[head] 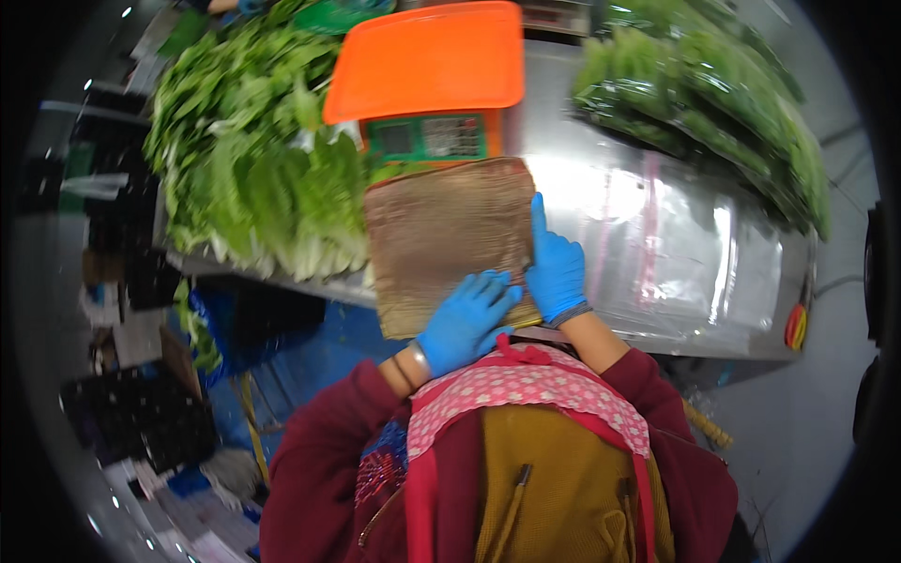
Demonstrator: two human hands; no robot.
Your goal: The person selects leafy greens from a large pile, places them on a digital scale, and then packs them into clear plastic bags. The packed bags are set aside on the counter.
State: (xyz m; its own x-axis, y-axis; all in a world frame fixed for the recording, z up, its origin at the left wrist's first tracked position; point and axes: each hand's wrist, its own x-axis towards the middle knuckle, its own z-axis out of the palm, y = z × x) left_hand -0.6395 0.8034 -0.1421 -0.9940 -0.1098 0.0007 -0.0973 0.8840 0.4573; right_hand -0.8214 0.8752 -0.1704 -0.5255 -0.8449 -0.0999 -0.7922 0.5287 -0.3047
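Observation:
A flat, squarish brown ribbed mat or folded cloth [450, 232] lies at the front edge of the metal table, just before the apron. My left hand [461, 320], in a blue glove, rests on its lower part with the fingers spread. At the mat's right edge is my gloved right hand [557, 274], its index finger stretched along the side. The other right fingers are bent, and whether they pinch the edge is hidden. Right of that hand lie clear plastic bags [693, 260] in a flat pile.
An orange scale [429, 63] with a green keypad panel stands behind the mat. Loose leafy lettuce [260, 162] is heaped at left, reaching the table edge. Bagged greens [704, 105] lie at back right. Red-and-yellow-handled scissors [796, 327] lie at the right table corner [764, 352].

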